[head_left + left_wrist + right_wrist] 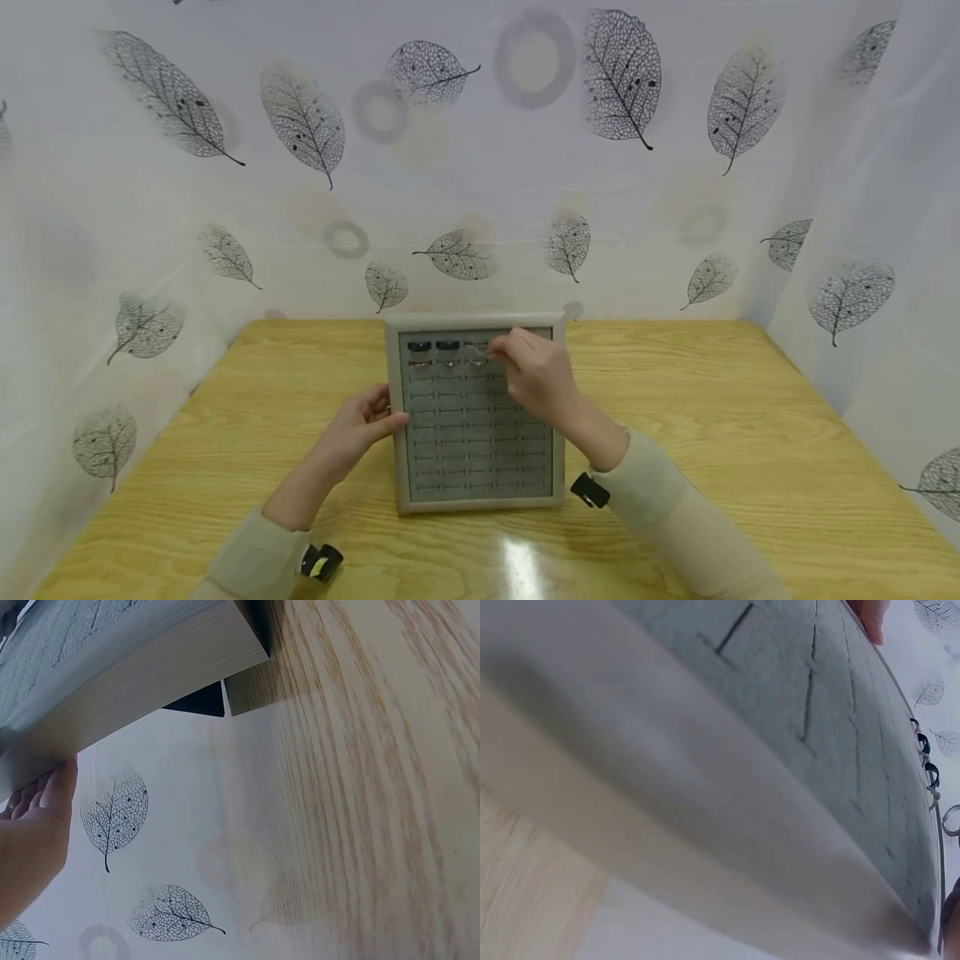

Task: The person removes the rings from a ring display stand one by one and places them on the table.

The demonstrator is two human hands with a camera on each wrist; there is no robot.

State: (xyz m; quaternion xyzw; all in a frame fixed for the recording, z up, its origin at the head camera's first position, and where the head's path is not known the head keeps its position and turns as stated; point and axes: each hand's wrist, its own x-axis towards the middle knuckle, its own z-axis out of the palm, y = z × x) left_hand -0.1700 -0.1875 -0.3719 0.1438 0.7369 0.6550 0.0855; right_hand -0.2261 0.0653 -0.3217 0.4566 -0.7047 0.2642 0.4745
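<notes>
One ring (480,360) beside right grip (534,377).

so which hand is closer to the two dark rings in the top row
Right. The right hand is at the top row, just beside the dark rings; the left hand holds the tray's left edge lower down.

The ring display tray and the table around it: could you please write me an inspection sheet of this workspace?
Surface: wooden table, pale grain.
Job's things: grey slotted ring display tray; dark rings in its top row.
Clutter: nothing seen.
Hands: left hand rests against the tray's left edge; right hand pinches a ring at the top rows.
Cables: nothing seen.
Surroundings: leaf-print curtain behind and at both sides.
</notes>
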